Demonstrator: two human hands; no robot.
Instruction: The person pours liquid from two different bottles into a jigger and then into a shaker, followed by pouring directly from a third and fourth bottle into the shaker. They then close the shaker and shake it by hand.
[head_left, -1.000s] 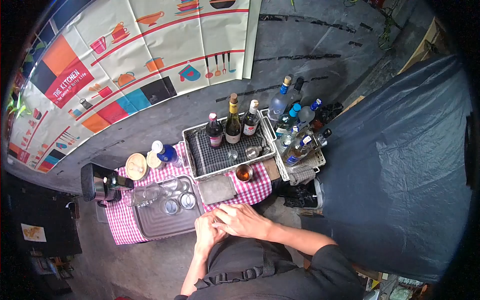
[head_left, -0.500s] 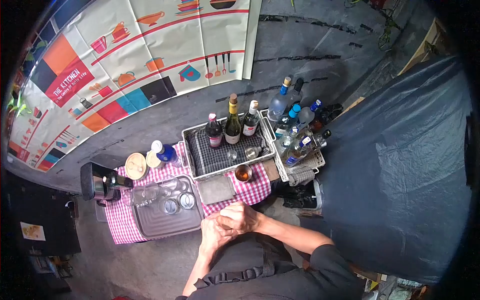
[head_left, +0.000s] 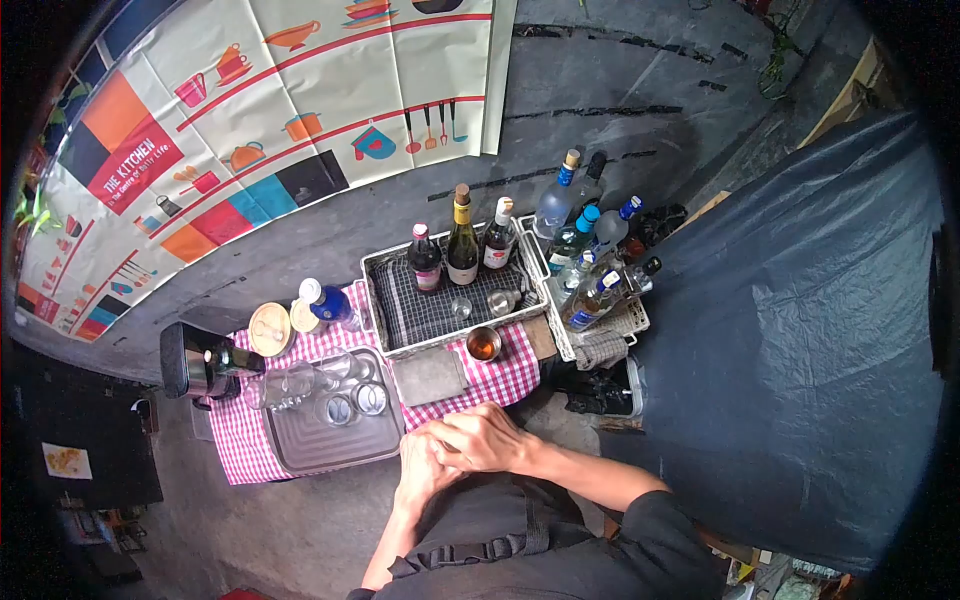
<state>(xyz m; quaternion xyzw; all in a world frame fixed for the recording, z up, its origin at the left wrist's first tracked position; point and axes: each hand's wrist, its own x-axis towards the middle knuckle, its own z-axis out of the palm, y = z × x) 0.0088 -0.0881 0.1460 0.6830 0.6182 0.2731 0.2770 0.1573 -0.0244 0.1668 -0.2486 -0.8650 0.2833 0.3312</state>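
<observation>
My left hand (head_left: 425, 468) and my right hand (head_left: 484, 439) are together in front of my body, just off the table's near edge. The right hand lies over the left, its fingers bent across the left fingers. Both are closed, and whether anything is between them is hidden. Closest beyond them is a folded grey cloth (head_left: 428, 376) on a pink checked tablecloth (head_left: 520, 372). A metal-rimmed cup of amber liquid (head_left: 483, 345) stands behind the cloth. To the left, a grey tray (head_left: 310, 445) carries several clear glasses (head_left: 340, 409).
A white basket (head_left: 430, 345) holds three bottles (head_left: 462, 245) and two small glass vessels. Right of it, another basket (head_left: 630, 322) is crowded with bottles. A blue bottle (head_left: 328, 302), round wooden lids (head_left: 271, 329) and a black appliance (head_left: 190, 362) line the left. Dark plastic sheeting (head_left: 780, 330) hangs at right.
The right hand's fingers have loosened and shifted slightly over the left hand. The view has tilted a little; the things on the table have stayed in place.
</observation>
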